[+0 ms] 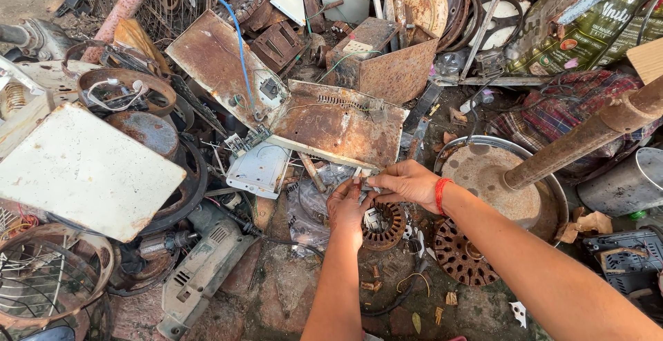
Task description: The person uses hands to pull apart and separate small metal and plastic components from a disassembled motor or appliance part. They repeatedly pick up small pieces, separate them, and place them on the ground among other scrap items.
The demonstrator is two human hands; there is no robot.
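Observation:
Both my hands meet over a pile of scrap. My left hand (347, 206) and my right hand (407, 183), which has a red thread at the wrist, pinch together a small metal part with pale wires (364, 181) at the front edge of a rusty metal panel (342, 128). What exactly each hand grips is partly hidden by the fingers. Just below them lies a round motor stator with copper windings (384, 227). A second slotted rusty disc (458, 254) lies to the right of it on the ground.
A white sheet panel (81, 172) lies at left, a grey power tool (204, 265) below it. A rusty pipe (587, 137) rises from a round pan (492, 175) at right. A wire fan guard (41, 282) sits bottom left. Rusty boxes, plates and wires crowd the back.

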